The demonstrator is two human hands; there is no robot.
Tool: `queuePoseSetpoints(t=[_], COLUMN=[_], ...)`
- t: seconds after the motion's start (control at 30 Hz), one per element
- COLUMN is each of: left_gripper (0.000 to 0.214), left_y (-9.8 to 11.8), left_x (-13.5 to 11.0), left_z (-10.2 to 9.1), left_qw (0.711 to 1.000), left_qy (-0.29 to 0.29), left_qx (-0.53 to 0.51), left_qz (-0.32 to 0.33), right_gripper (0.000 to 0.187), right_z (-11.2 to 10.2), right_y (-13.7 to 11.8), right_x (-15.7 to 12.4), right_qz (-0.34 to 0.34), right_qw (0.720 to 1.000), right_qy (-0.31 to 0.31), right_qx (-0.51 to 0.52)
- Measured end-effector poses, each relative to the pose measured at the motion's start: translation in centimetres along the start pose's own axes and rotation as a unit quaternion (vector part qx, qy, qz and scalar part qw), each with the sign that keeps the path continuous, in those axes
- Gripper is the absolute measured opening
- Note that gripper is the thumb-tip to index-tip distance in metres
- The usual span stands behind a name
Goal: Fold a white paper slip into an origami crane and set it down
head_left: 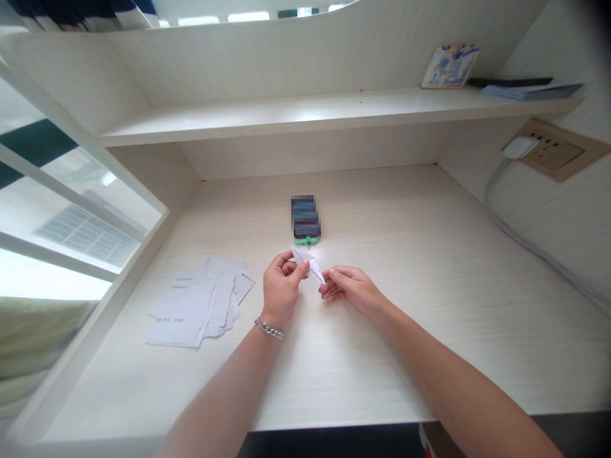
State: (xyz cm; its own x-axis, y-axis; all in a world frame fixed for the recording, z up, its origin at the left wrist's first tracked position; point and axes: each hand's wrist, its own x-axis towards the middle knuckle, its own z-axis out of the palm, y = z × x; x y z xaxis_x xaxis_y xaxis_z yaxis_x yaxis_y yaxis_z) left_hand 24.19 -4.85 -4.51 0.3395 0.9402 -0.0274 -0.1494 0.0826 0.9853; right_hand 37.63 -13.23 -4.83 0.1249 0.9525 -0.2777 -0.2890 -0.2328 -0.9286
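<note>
Folded white paper (314,263), one piece, small, pointed at both ends; held just above or at the worktop (429,254), height uncertain, between the two hands. Long axis slanting from far left to near right. Left hand (280,287): the nearer, fingers gripping the paper's middle, thumb on top. Right hand (352,285): fingers curled at the paper's near-right tip, which lies to their left; whether they pinch it or merely touch, cannot tell. Beyond the paper, just past its far point: one dark device (305,213), green at its near end, limiting room ahead. Left: loose sheets (188,305), overlapping, apart from the left hand. Right: broad open surface. Front edge: well below both hands, under the forearms.
</note>
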Motion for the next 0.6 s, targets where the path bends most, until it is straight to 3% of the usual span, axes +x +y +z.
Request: queuePoseSetpoints(t=[0.23, 0.37, 0.6], left_gripper=[0.041, 0.039, 0.036], left_y=[-0.1, 0.4, 0.8], left_x=[-0.5, -0.7, -1.5], left_z=[0.3, 0.5, 1.1], left_qw=[0.999, 0.999, 0.994], left_qy=[-0.025, -0.036, -0.096], left_qx=[0.018, 0.011, 0.004], left_qz=[-0.01, -0.015, -0.052], right_gripper=[0.033, 0.032, 0.028], right_z=[0.2, -0.2, 0.1], right_y=[0.1, -0.1, -0.1], right_x=[-0.3, -0.2, 0.0], right_qz=[-0.035, -0.034, -0.11], right_qw=[0.992, 0.991, 0.989], right_qy=[-0.013, -0.023, 0.087], right_qx=[-0.12, -0.125, -0.055])
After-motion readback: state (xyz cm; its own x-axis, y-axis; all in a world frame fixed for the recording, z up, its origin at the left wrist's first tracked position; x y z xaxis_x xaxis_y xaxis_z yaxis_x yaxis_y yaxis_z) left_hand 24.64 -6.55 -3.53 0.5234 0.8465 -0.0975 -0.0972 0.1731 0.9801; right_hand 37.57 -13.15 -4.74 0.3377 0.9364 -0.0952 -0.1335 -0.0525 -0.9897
